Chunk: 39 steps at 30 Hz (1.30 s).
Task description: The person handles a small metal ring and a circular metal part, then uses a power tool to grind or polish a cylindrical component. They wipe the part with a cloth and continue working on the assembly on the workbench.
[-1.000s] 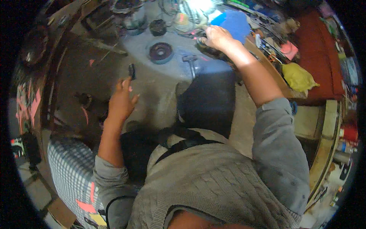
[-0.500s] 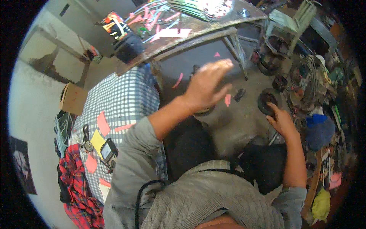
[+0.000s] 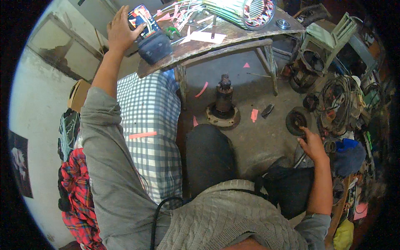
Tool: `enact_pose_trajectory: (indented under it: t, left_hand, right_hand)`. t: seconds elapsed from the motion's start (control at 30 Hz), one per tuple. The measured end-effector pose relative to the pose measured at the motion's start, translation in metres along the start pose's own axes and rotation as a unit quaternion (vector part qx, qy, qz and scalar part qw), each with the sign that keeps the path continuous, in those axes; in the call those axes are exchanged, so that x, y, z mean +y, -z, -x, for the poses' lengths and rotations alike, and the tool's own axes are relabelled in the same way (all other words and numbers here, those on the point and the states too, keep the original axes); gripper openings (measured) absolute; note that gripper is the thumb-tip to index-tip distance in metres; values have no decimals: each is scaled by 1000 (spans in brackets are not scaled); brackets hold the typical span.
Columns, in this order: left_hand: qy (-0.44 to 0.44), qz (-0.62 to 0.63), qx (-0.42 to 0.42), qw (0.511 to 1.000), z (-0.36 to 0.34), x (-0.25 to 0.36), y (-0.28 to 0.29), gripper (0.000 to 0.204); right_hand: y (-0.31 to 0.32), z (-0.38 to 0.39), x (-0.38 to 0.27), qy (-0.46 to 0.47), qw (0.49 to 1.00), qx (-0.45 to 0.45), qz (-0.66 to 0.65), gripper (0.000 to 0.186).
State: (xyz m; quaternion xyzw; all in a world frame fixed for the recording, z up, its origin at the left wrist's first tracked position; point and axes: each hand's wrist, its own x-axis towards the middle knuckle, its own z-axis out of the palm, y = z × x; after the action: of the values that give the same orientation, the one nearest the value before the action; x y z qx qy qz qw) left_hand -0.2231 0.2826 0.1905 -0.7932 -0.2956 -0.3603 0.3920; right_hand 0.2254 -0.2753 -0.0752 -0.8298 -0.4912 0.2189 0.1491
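Observation:
My left hand (image 3: 121, 33) reaches out to the far left, at the bench corner. Its thumb overlaps the front of a small flat panel with a bright coloured picture (image 3: 141, 18), and its fingers lie along the panel's left edge. Whether the panel is a screen or a box I cannot tell. Just below it sits a black bin-like box (image 3: 155, 46). My right hand (image 3: 313, 143) hangs low on the right, thumb and forefinger stretched apart. The forefinger points at a small black wheel (image 3: 296, 121) on the floor, its tip at or just short of the near rim.
A wooden bench (image 3: 246, 38) carries a green finned motor housing (image 3: 235, 12), a ring bearing (image 3: 283, 23) and pink strips. Before my knees stands a dark flanged shaft (image 3: 224, 100). Left is a checked cloth-covered surface (image 3: 146, 112); right, coiled cables (image 3: 339, 100) and a green chair (image 3: 329, 35).
My left hand has swung from above the floor to the far left, onto the bright panel. My right hand has drawn slightly back from the wheel's middle. The flanged shaft is now uncovered.

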Motion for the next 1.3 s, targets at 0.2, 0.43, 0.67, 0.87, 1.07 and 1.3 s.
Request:
enact_pose_trajectory:
  t: [0.2, 0.43, 0.67, 0.87, 1.07, 1.3]
  left_hand:
    - [9, 9, -27, 1000, 9, -20, -19, 89]
    - [30, -8, -51, 998, 1, -39, -36, 72]
    - [116, 44, -77, 989, -18, -65, -31, 52]
    - [194, 84, -117, 970, -13, -59, -13, 55]
    - [237, 98, -124, 958, 2, -52, -22, 59]
    - [240, 136, -117, 954, 14, -57, -24, 61]
  right_hand:
    - [-10, -10, 14, 26, 999, 12, 21, 51]
    - [-11, -13, 16, -8, 1000, -23, -12, 50]
    - [-10, -9, 12, 15, 1000, -3, -16, 48]
    - [-8, -3, 13, 9, 1000, -3, -12, 48]
    - [-3, 0, 11, -15, 1000, -14, -5, 50]
    - [-5, -2, 16, -10, 1000, -2, -5, 50]
